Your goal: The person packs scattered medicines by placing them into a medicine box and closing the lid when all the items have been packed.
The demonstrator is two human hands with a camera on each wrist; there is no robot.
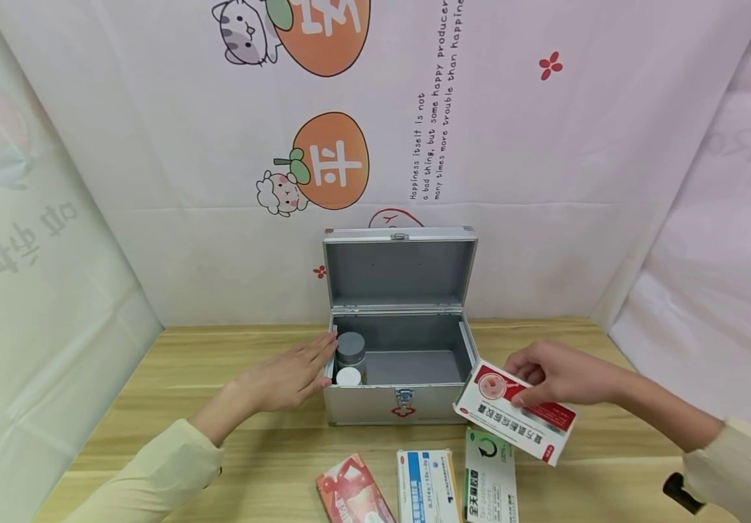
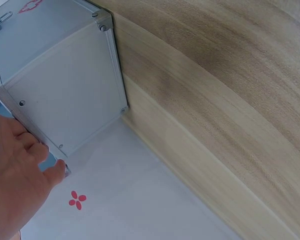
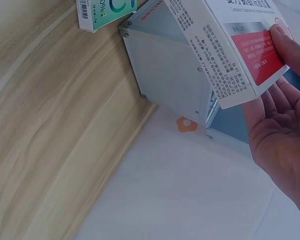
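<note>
An aluminium medicine case [image 1: 365, 404] stands on the table with its lid [image 1: 399, 273] raised. Inside, at its left end, are a grey-capped bottle [image 1: 351, 349] and a white-capped bottle [image 1: 348, 376]. My left hand [image 1: 290, 374] rests on the case's left rim with its fingers extended; the left wrist view shows the fingertips [image 2: 37, 150] along that edge. My right hand [image 1: 555, 374] pinches a red and white medicine box [image 1: 513, 418] between thumb and fingers, tilted, near the case's front right corner. In the right wrist view the box [image 3: 225, 55] overlaps the case.
In front of the case lie a red box [image 1: 354, 490], a blue and white box [image 1: 428, 487] and a green and white box [image 1: 491, 476]. Behind the wooden table [image 1: 232, 349] hangs a printed white cloth [image 1: 513, 181], with more cloth at both sides.
</note>
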